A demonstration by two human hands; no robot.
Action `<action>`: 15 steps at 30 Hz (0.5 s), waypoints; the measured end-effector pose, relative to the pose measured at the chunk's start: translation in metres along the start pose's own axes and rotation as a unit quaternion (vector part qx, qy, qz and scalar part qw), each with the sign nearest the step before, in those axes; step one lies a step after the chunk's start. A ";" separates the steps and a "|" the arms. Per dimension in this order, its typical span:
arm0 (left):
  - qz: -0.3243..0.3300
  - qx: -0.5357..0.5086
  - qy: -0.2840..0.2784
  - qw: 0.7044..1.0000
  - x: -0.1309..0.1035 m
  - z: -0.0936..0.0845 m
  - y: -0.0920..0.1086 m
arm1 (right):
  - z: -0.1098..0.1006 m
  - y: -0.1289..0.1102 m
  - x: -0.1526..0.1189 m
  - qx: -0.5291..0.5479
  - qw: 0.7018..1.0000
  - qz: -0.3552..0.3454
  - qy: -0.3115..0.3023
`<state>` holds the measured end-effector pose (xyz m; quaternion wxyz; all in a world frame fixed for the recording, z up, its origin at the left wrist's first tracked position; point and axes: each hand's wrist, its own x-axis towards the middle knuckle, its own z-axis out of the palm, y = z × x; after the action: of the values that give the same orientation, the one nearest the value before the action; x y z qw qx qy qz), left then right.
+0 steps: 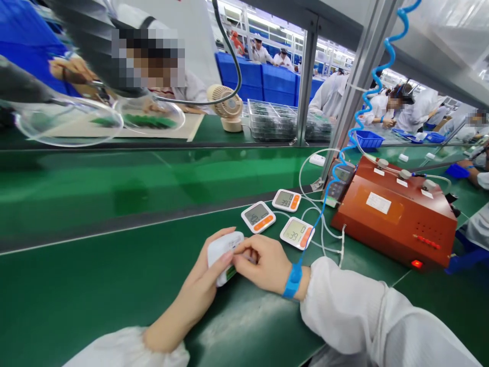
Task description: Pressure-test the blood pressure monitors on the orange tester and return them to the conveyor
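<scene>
My left hand (pixel 206 272) is closed around a white blood pressure monitor (pixel 221 250), its plain white back turned up and a bit of green showing at the lower edge. My right hand (pixel 263 262), with a blue wrist strap (pixel 293 280) on it, pinches at the monitor's right side. What lies between its fingertips is hidden. Just beyond my hands, three similar monitors with orange buttons lie face up with lit displays: a left one (pixel 258 217), a far one (pixel 286 200) and a right one (pixel 297 232). Thin white tubes run by them.
An orange-brown box (pixel 393 219) with a lit red switch stands at the right, beside a grey handheld meter (pixel 338 181). A coiled blue cord (pixel 372 97) hangs to my wrist strap. A metal post (pixel 351 102) rises behind. Across the green belt (pixel 153 178), co-workers sit near a fan (pixel 227 104).
</scene>
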<state>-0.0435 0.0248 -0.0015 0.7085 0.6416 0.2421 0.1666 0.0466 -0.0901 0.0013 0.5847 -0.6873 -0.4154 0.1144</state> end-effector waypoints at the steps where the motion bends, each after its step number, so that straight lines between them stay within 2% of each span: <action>1: 0.004 0.008 -0.001 1.000 0.000 0.000 -0.002 | 0.000 -0.001 -0.001 0.004 1.000 -0.002 0.000; 9: 0.082 0.099 0.003 0.992 0.004 -0.010 -0.015 | -0.001 -0.003 -0.003 -0.014 1.000 -0.015 -0.014; 15: 0.142 0.178 0.016 0.974 0.000 -0.012 -0.013 | -0.005 -0.005 -0.005 -0.023 0.999 -0.028 -0.031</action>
<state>-0.0512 0.0327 -0.0154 0.5478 0.7827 0.1854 0.2302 0.0441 -0.0969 0.0058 0.5584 -0.6850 -0.4550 0.1091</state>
